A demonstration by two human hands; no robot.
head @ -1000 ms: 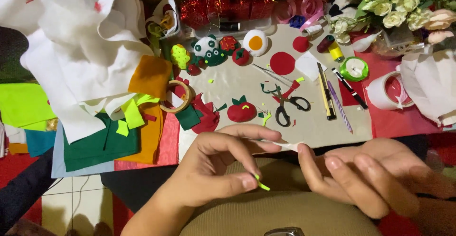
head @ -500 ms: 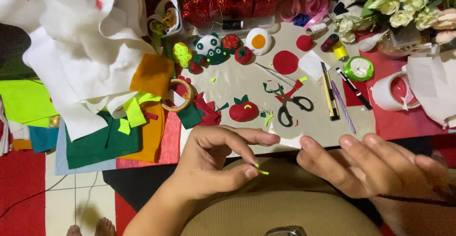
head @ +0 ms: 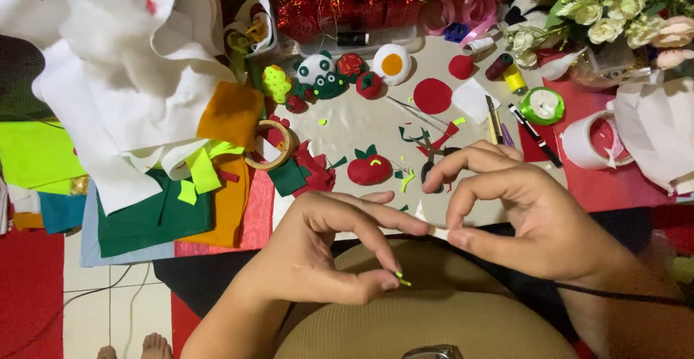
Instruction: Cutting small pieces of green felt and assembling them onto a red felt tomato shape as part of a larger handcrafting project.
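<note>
Left hand: the left hand (head: 329, 258) sits low at centre, thumb and forefinger pinched tight on a tiny lime sliver (head: 402, 280); the other fingers curl loosely above it.
Right hand: the right hand (head: 528, 214) is just beside it, thumb and forefinger closed on a small white scrap (head: 439, 232); forefinger arched high, the rest fanned out.
Where the piece is: the sliver pokes out at the left fingertips, over the lap, near the scrap but apart from it.
Doing it well: my read is this wants a light, steady pinch, for a bit that small will slip or fold. Bring the two pieces together slowly, fingertips only, and keep both hands low over the lap so a dropped bit is easy to find.
Surface: a pale mat (head: 361, 124) carries a red felt apple (head: 369, 170) with a green leaf, scissors (head: 431, 151), a red felt circle (head: 432, 96), a fried-egg shape (head: 392, 64), a panda shape (head: 316, 71), pens and loose snippets.
Left side: a felt pile (head: 173, 207) in green, orange and lime, white wadding (head: 108, 55) heaped over it, and a tape ring (head: 270, 145).
Room: white flowers (head: 600, 5) at top right, shiny red wrapping (head: 340, 5) behind, red cloth and pale floor tiles below.
</note>
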